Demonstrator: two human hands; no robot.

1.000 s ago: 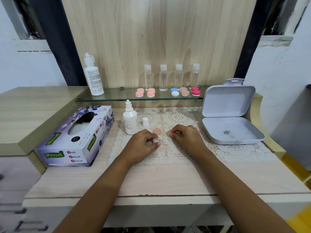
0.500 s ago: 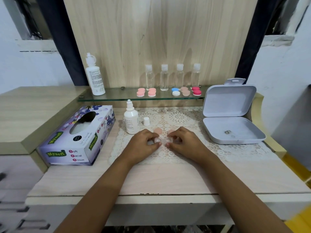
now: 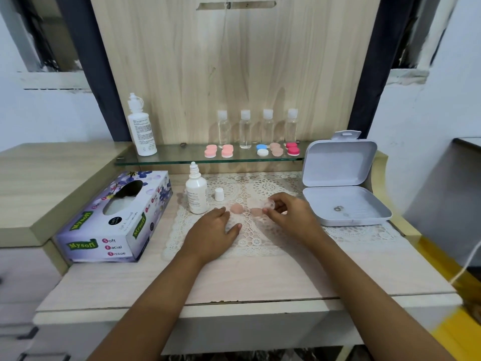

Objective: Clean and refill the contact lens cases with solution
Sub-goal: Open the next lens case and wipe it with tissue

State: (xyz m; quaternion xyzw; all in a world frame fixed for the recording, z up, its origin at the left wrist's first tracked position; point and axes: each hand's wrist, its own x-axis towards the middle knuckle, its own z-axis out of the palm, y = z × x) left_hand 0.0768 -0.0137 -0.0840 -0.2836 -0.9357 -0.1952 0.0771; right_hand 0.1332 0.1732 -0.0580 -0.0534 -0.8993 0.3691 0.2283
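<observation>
My right hand [image 3: 289, 214] pinches a clear contact lens case [image 3: 269, 205] just above the lace mat [image 3: 250, 243]. My left hand [image 3: 213, 230] lies flat and open on the mat, holding nothing. Two peach caps [image 3: 236, 208] lie on the mat between my hands. A small white solution bottle [image 3: 197, 192] stands uncapped beside my left hand, its white cap [image 3: 219, 194] next to it. Several coloured lens cases [image 3: 227, 151] sit on the glass shelf [image 3: 177, 156].
A tissue box [image 3: 114, 220] lies at the left. An open white plastic box [image 3: 343, 204] stands at the right, small metal bits inside. A tall white bottle [image 3: 141, 128] and several clear bottles [image 3: 245, 130] stand on the shelf.
My left hand let go of the clear case and moved left, flattening on the mat. My right hand lifted the case slightly toward the right. The head camera tilted up.
</observation>
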